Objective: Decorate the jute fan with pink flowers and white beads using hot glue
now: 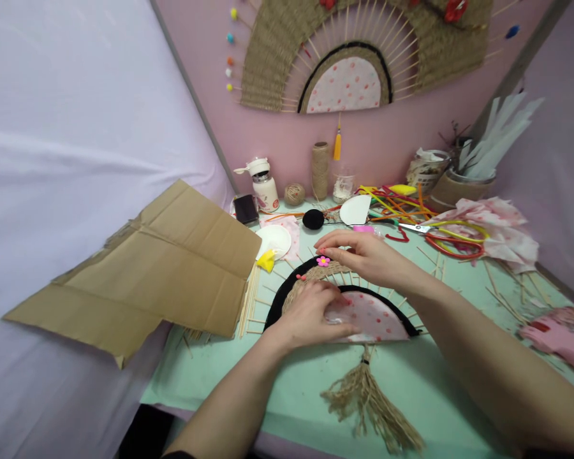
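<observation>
A half-round handmade fan [277,306] lies on the table, with a black rim, woven twine, thin sticks and a white centre piece dotted pink. My left hand [313,312] rests on the fan's left-centre part, thumb and fingers spread. Over the fan's upper edge, my right hand [363,255] reaches in with stretched fingers, their tips beside a pink flower [323,261] with a yellow middle. A tiny red piece shows just under those fingertips; whether they touch it is unclear. Small red bits [301,277] sit left of the flower. A twine tassel [373,401] hangs from the fan's bottom edge.
Cardboard [172,261] leans at left beside loose sticks [249,299]. Behind are a white bottle [266,191], twine spool [320,169], black ball [313,219] and pipe cleaners [387,199]. Scissors [423,228] and a pink glue gun [557,341] lie right. A larger fan [268,70] hangs behind.
</observation>
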Available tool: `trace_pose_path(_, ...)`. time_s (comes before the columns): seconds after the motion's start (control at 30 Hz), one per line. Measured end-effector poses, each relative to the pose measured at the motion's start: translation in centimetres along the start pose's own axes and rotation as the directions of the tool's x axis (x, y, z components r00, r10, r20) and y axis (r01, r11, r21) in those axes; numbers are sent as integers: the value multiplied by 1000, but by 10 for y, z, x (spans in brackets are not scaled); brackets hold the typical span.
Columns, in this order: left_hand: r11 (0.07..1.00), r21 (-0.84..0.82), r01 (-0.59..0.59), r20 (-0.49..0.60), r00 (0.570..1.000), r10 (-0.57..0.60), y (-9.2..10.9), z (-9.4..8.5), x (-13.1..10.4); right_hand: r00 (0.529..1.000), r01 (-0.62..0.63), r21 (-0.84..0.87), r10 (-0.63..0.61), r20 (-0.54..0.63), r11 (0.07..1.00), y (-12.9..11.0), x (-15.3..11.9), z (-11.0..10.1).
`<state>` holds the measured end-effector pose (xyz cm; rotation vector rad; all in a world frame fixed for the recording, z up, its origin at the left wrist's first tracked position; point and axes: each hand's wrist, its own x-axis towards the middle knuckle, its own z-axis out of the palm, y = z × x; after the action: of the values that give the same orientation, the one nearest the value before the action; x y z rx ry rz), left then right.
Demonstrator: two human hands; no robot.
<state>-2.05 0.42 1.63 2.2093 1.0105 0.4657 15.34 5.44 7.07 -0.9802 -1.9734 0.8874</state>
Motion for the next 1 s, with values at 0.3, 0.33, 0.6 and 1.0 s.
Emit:
trace_pose_path(0.3, 423, -905, 39, -118, 933, -339, -9, -8, 5, 996, -14, -5, 15, 93, 1000, -8, -7, 3)
trace_pose_path(0.33, 306, -951, 41, -79, 926, -370, -9, -8, 5, 994, -15, -18, 17, 108, 1000, -9, -8, 5)
trace_pose_path(0.6, 30, -999, 11, -3, 905, -426, -9, -12, 6, 981, 71, -106, -50, 187, 992, -13, -9, 10)
trace_pose_path(1.0, 103, -995, -10, -51, 916, -398, -13, -13, 5, 999, 49, -193, -45, 24, 980, -9, -8, -10)
